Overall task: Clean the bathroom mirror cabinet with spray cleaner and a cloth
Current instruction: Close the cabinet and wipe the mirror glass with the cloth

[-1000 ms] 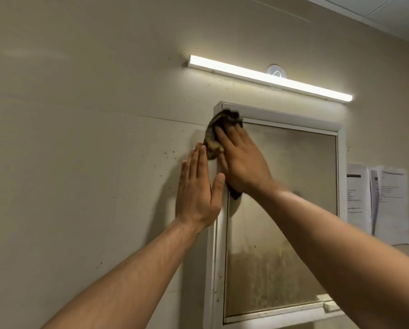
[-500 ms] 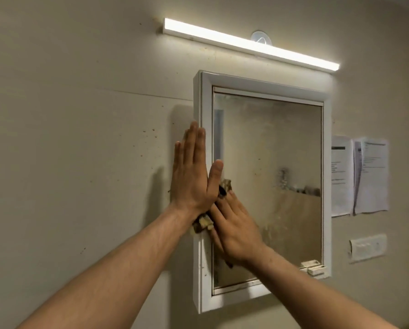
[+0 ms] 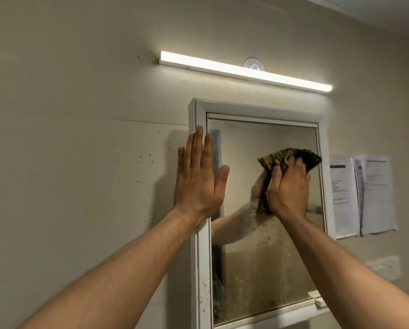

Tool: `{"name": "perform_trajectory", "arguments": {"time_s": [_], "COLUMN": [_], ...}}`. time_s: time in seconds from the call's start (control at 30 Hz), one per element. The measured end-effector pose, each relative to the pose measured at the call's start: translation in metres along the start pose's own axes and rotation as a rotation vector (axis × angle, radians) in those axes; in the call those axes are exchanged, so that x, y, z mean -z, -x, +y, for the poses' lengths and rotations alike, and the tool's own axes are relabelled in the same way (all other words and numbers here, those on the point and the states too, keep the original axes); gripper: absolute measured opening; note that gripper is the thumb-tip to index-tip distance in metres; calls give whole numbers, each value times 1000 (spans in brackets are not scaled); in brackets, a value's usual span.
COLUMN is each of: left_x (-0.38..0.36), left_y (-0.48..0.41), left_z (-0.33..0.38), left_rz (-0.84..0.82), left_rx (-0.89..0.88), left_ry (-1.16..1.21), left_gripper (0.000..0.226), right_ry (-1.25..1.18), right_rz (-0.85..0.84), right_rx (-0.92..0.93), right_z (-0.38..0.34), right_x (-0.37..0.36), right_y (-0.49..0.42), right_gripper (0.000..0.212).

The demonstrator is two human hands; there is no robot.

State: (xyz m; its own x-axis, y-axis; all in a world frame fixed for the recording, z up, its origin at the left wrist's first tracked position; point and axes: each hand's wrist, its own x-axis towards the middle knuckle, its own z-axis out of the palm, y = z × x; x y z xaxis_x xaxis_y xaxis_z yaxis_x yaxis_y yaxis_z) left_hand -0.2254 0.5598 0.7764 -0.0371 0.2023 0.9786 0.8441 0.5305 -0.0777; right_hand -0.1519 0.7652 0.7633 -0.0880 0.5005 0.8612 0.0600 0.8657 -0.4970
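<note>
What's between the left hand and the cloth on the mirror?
In the head view, only bare mirror glass separates the left hand, flat against the cabinet frame, from the cloth held by the right hand.

This is a bathroom. The main sign is the mirror cabinet (image 3: 200, 257) fixed on the wall (image 3: 80, 186) — a tall white frame that stands out from the wall, with a mirror door whose glass is dull and spotted, most of all in the lower part. Just above it a long strip light (image 3: 246, 71) is mounted and lit, as is usual over a washing place. The wall is plain beige panel with a thin seam and small dark specks. To the right of the cabinet two printed sheets (image 3: 362, 195) hang on the wall, and below them a white switch plate (image 3: 384, 267) — blurred.
</note>
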Motion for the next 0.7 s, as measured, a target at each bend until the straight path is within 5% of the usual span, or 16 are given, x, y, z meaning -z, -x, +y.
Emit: {"name": "perform_trajectory", "arguments": {"time_s": [0.17,0.43,0.6,0.7], "left_x": [0,-1,-1,-2], "left_y": [-1,1,2,4], "left_z": [4,6,6,3], "left_rz": [38,145,171,160], "left_rx": [-25,-53,-60,-86], "left_ry": [75,186,179,154], "left_gripper": [76,80,75,76], "right_ry": [53,57,-195,-134], "right_rz": [1,-49,52,24], "right_rx": [25,567,855,923], "right_z": [-26,-108,-86,-67], "right_x": [-10,-20,-22,-10], "right_y": [4,-2,35,37], "right_gripper": [62,61,38,46]}}
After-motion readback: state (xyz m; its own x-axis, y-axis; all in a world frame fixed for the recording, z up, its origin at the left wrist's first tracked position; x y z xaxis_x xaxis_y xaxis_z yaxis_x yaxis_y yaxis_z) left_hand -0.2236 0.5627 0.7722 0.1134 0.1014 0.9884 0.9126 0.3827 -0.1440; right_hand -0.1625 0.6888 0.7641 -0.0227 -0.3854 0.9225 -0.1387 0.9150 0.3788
